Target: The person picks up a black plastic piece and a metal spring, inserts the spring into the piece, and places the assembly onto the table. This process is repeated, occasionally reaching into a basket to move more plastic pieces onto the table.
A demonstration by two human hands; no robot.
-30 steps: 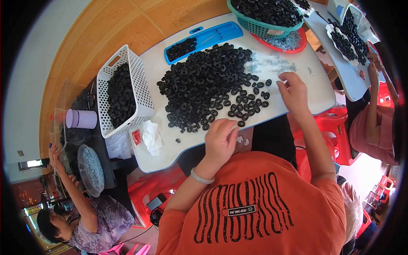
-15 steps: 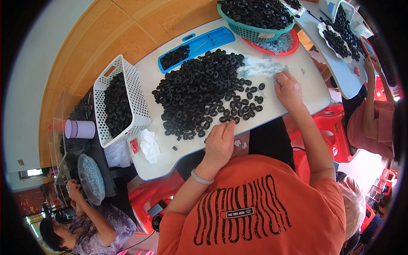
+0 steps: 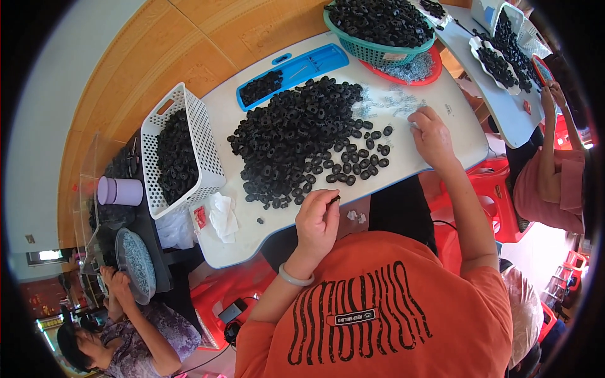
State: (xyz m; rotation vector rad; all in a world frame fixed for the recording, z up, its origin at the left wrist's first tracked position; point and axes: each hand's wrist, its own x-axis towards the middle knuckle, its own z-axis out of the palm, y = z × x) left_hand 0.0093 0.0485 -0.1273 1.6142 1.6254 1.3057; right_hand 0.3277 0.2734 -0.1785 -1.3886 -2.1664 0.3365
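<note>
My left hand [image 3: 317, 222], a bracelet on its wrist, is closed on a small black plastic part [image 3: 334, 200] just off the table's front edge. My right hand [image 3: 435, 138] is raised over the right side of the white table [image 3: 252, 236], its thumb and fingers pinched together. Whatever lies between those fingertips is too small to make out. Just beyond it, small thin shiny pieces [image 3: 394, 101] lie scattered. A big heap of black plastic parts [image 3: 296, 132] covers the middle, with loose oval ones [image 3: 363, 162] spread between the heap and my right hand.
Behind the heap lies a blue tray [image 3: 328, 58]. A green basket [image 3: 378, 50] of black parts rests on a red basin [image 3: 435, 69] of shiny pieces. At left stand a white basket [image 3: 211, 170] and a purple container [image 3: 120, 191]. Other people work at left and right.
My left hand has drawn back from the table's edge toward my body, and the black part now shows in its fingers. My right hand has shifted slightly right.
</note>
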